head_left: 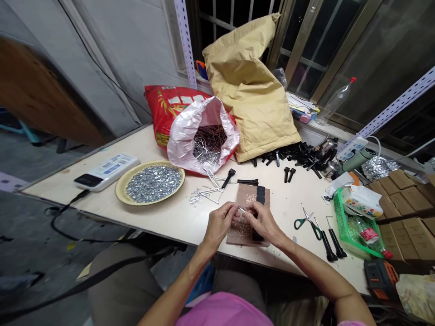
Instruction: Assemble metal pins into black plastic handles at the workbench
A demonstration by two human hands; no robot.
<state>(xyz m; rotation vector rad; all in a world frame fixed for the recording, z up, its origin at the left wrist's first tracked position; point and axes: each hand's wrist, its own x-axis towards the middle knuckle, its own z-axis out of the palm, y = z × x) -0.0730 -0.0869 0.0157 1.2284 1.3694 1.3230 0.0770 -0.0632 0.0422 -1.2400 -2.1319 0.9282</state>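
Note:
My left hand (220,222) and my right hand (263,222) meet over a brown board (249,194) near the table's front edge. Both pinch a thin metal pin (242,209) between their fingertips. A black piece lies under my right hand on the board, partly hidden. Loose metal pins (212,188) and small silver bits (195,198) lie just beyond the hands. A black handle part (228,177) and a black strip (248,182) rest behind the board.
A yellow plate (122,190) of silver bits and a white bag (185,136) of pins sit at the left. A brown paper sack (251,99), black parts (299,156), scissors (307,222), a green basket (343,222) and a scale (107,170) surround the work area.

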